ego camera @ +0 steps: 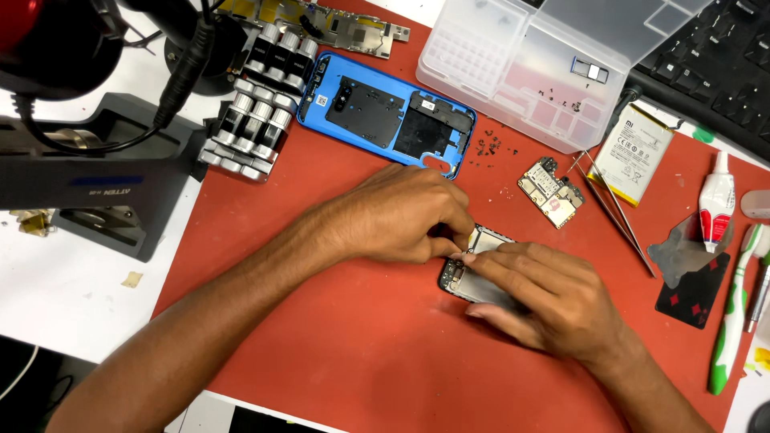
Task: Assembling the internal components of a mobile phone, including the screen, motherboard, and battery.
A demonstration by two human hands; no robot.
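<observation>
On a red work mat [361, 353], two bare hands meet over an opened phone chassis [465, 277]: the left hand [409, 216] pinches at its top edge while the right hand [553, 301] presses flat across it. Near them lie a blue back cover [385, 112], a circuit board [552, 192] and tweezers [618, 212].

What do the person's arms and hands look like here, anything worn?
Both forearms are bare as far as the frame shows: no sleeves in view. The left hand and right hand wear no gloves. No rings, watch, wrist strap or bands are visible on either. Fingernails look short and plain.
</observation>
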